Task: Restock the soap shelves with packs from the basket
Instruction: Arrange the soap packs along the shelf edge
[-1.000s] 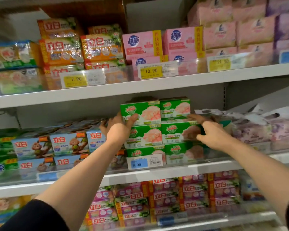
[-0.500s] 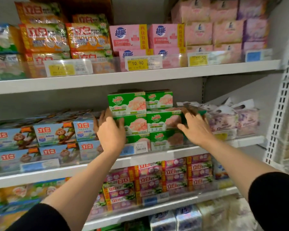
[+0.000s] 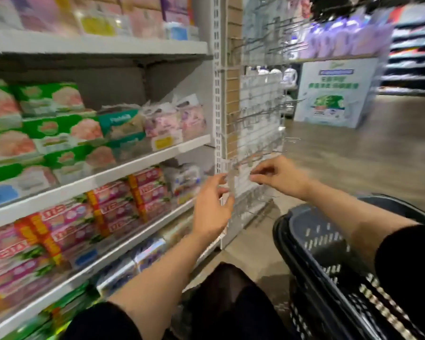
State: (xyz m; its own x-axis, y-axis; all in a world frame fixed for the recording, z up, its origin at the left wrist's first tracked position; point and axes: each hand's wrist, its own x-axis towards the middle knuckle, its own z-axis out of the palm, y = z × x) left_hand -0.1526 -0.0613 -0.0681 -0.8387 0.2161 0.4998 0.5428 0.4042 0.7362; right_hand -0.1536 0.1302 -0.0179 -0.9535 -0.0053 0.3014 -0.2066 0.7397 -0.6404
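Down low, closest of all, a black plastic basket (image 3: 312,244) sits at the person's right, its slotted wall showing; what lies inside it cannot be made out. Both forearms reach forward out of dark sleeves. The left hand (image 3: 212,209) hangs in the air with loosely spread, relaxed fingers and holds nothing. The right hand (image 3: 280,175) is out over the basket's far edge, thumb and fingertips drawn close together near some blurred wire hooks (image 3: 260,165); whether it pinches anything I cannot tell.

To the left run the white shelves (image 3: 123,168). On the lower one stand pink soap packs with red and yellow bands (image 3: 123,204), stacked several high. The shelf above carries green soap packs (image 3: 64,130) in three layers, with a teal box (image 3: 122,119) just beside them and pale pink wrapped packs (image 3: 174,121) next to that. A yellow price tag (image 3: 163,143) is fixed to that shelf's front edge.

A white slotted upright (image 3: 217,94) ends the shelving, and a wire grid panel (image 3: 260,106) with hooks stands just past it. Beyond lies a brownish shop floor (image 3: 353,153), a white printed display box (image 3: 336,92) standing on it, and blurred purple bottles (image 3: 341,38) on a shelf above.
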